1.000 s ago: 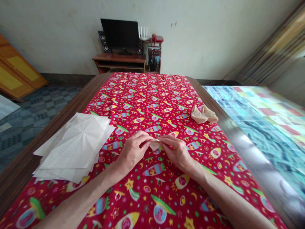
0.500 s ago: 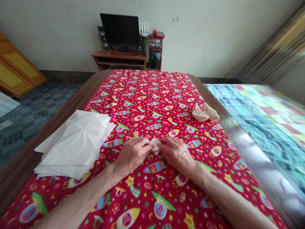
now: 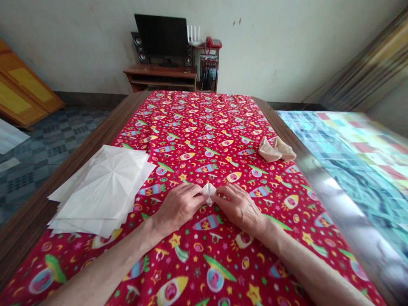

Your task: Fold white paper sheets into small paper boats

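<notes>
A small piece of folded white paper lies between my hands at the middle of the red patterned cloth. Its left side is pinched by my left hand, thumb and fingers closed. From the other side my right hand grips its right edge the same way. The fingertips cover parts of both edges. Left of my hands is a loose stack of creased white paper sheets. Two cream folded paper shapes sit near the cloth's right border.
The cloth covers a dark wooden table. Past its far end stand a monitor, a small desk and a red telephone. At the right is a surface with a checked cover. A yellow-panelled cabinet stands at left.
The folded paper between my fingers looks slightly wider, with more of its centre showing. My fingertips have moved a little apart. The whole view has shifted slightly.
</notes>
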Available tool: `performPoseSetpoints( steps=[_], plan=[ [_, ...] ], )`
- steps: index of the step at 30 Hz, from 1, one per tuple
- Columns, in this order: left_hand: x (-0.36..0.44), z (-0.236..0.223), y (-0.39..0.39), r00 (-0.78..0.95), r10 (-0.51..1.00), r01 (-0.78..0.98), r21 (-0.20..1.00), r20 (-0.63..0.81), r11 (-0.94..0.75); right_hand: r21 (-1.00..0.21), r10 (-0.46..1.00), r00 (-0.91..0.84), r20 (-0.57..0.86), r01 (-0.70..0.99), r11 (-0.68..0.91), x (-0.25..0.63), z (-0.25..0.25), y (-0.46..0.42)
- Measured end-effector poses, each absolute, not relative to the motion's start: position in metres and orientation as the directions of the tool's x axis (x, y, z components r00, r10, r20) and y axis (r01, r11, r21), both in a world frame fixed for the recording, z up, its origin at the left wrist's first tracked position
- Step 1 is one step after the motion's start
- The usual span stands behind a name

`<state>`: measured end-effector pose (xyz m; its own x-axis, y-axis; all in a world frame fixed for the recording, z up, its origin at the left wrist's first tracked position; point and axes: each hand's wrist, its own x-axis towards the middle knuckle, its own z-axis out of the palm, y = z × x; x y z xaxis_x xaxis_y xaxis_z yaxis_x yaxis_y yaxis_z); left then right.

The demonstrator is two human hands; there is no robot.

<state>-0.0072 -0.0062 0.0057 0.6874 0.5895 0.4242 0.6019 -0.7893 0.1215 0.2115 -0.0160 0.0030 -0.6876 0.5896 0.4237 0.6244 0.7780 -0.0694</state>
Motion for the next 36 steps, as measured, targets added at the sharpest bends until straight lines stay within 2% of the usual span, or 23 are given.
performPoseSetpoints(
  steps=[6,14,20,26,30,33,36],
  plan=[
    [-0.009,0.004,-0.007,0.678,0.595,0.606,0.130,0.431,-0.785,-0.154,0.577,-0.688,0.440,0.575,0.803,0.213,0.002,-0.014],
    [-0.017,0.009,-0.012,0.751,0.558,0.572,0.075,0.353,-0.817,-0.127,0.568,-0.724,0.391,0.568,0.813,0.217,0.002,-0.013],
    [-0.021,0.011,-0.016,0.770,0.566,0.564,0.100,0.295,-0.820,-0.119,0.534,-0.767,0.355,0.530,0.840,0.223,0.003,-0.013],
    [-0.017,0.011,-0.013,0.748,0.571,0.578,0.091,0.337,-0.811,-0.118,0.545,-0.752,0.369,0.544,0.831,0.216,0.009,-0.014],
    [-0.010,0.012,-0.007,0.766,0.546,0.556,0.074,0.340,-0.828,-0.244,0.611,-0.700,0.369,0.561,0.791,0.214,0.007,-0.013],
    [-0.007,0.012,-0.002,0.769,0.547,0.526,0.159,0.332,-0.835,-0.363,0.656,-0.644,0.394,0.546,0.755,0.215,0.001,-0.011],
    [-0.007,0.010,0.000,0.751,0.569,0.510,0.252,0.336,-0.822,-0.388,0.666,-0.622,0.412,0.542,0.746,0.215,-0.003,-0.010]
  ],
)
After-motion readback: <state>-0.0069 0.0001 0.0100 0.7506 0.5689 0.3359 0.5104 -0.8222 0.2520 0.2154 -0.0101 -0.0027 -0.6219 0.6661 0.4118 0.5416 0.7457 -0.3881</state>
